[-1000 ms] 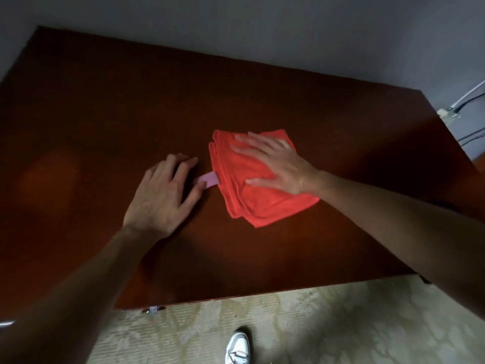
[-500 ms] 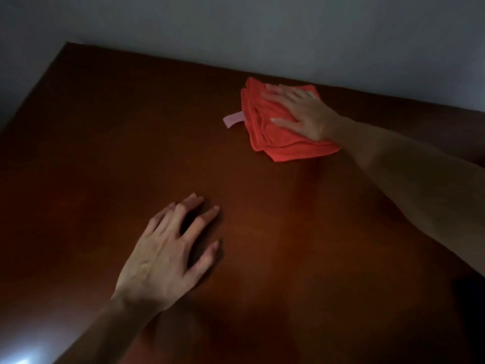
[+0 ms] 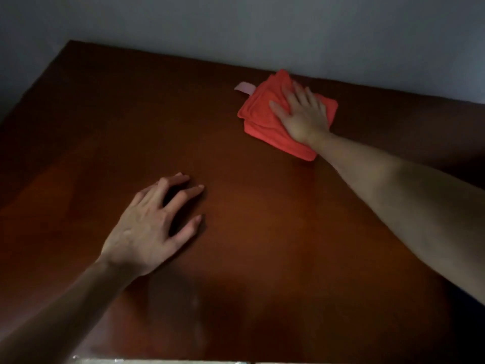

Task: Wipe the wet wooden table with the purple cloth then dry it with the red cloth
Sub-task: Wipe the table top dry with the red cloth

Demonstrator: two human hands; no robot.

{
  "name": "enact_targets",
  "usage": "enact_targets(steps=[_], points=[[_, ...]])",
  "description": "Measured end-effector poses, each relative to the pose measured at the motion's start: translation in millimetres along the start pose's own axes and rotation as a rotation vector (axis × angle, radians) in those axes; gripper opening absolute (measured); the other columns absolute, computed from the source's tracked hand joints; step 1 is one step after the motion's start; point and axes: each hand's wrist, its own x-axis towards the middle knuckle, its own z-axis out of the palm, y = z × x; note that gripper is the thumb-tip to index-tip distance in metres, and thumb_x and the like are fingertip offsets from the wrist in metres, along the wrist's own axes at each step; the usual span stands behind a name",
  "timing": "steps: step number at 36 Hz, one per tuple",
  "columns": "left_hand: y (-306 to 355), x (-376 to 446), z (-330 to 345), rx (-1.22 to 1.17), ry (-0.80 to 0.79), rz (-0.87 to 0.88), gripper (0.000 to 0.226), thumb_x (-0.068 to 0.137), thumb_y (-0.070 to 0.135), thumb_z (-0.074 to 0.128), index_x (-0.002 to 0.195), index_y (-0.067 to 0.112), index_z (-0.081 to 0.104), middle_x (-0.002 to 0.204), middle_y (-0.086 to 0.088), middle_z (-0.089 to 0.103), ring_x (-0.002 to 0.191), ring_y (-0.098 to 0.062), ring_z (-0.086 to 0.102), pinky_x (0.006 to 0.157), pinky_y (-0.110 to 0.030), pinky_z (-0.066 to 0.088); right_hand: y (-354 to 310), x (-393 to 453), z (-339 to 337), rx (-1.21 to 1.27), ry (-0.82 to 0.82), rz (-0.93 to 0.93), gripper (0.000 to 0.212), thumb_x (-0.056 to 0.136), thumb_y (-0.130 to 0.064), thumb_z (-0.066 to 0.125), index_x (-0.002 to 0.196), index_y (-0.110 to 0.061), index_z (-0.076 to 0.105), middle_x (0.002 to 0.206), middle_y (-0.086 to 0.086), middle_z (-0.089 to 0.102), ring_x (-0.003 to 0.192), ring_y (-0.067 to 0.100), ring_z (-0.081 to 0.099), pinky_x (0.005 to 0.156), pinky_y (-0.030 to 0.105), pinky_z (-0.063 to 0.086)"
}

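A folded red cloth [image 3: 259, 114] lies on the dark wooden table [image 3: 262, 219], close to the far edge by the wall. A pale pink tag [image 3: 244, 88] sticks out of its far left corner. My right hand [image 3: 301, 114] presses flat on top of the cloth, fingers spread and pointing toward the wall. My left hand [image 3: 154, 224] rests palm down on the bare wood nearer to me, left of centre, fingers apart and holding nothing. No purple cloth is in view.
A grey wall [image 3: 262, 30] rises right behind the table's far edge. The table's left edge runs diagonally at the upper left. A strip of pale floor shows under the near edge at the bottom.
My right hand has pushed the red cloth from the table's middle to the far edge and turned it a little. My left hand stayed on the wood. The camera moved forward over the table.
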Motion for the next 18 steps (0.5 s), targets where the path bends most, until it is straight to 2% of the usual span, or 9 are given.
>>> enact_targets(steps=[3, 6, 11, 14, 18], points=[[0, 1, -2, 0.002, -0.002, -0.01, 0.062, 0.096, 0.065, 0.031, 0.151, 0.036, 0.036, 0.152, 0.004, 0.032, 0.145, -0.014, 0.027, 0.114, -0.032, 0.02, 3, -48, 4, -0.003, 0.023, -0.001, 0.073, 0.1, -0.073, 0.026, 0.163, -0.038, 0.019, 0.174, -0.007, 0.011, 0.16, 0.022, 0.007, 0.127, 0.042, 0.007], [2, 1, -1, 0.023, -0.014, -0.007, 0.066, 0.095, 0.068, 0.025, 0.151, 0.035, 0.034, 0.152, 0.0, 0.032, 0.146, -0.021, 0.031, 0.117, -0.04, 0.025, 8, -110, 8, -0.017, 0.051, -0.003, 0.073, 0.099, -0.074, 0.028, 0.163, -0.038, 0.021, 0.173, -0.007, 0.014, 0.16, 0.021, 0.009, 0.127, 0.04, 0.008], [7, -5, 2, 0.079, -0.032, -0.013, 0.069, 0.097, 0.065, 0.017, 0.155, 0.03, 0.029, 0.158, -0.006, 0.028, 0.149, -0.025, 0.026, 0.12, -0.045, 0.022, 20, -225, 14, -0.006, 0.093, -0.038, 0.086, 0.087, -0.079, 0.014, 0.162, -0.038, 0.024, 0.172, -0.008, 0.019, 0.16, 0.02, 0.013, 0.127, 0.04, 0.01], [14, -7, 1, 0.131, -0.015, -0.042, 0.064, 0.099, 0.059, 0.025, 0.154, 0.025, 0.033, 0.155, -0.009, 0.031, 0.142, -0.03, 0.036, 0.117, -0.047, 0.026, 26, -288, 18, -0.015, 0.108, -0.078, 0.08, 0.093, -0.077, 0.019, 0.162, -0.037, 0.028, 0.171, -0.007, 0.022, 0.159, 0.02, 0.015, 0.128, 0.042, 0.013], [41, -8, 2, 0.118, 0.081, -0.06, 0.048, 0.103, 0.041, 0.041, 0.144, 0.017, 0.046, 0.141, -0.009, 0.042, 0.126, -0.029, 0.048, 0.106, -0.046, 0.036, 37, -339, 19, -0.041, 0.098, -0.151, 0.078, 0.097, -0.078, 0.015, 0.163, -0.038, 0.024, 0.172, -0.01, 0.018, 0.16, 0.017, 0.013, 0.127, 0.044, 0.016]])
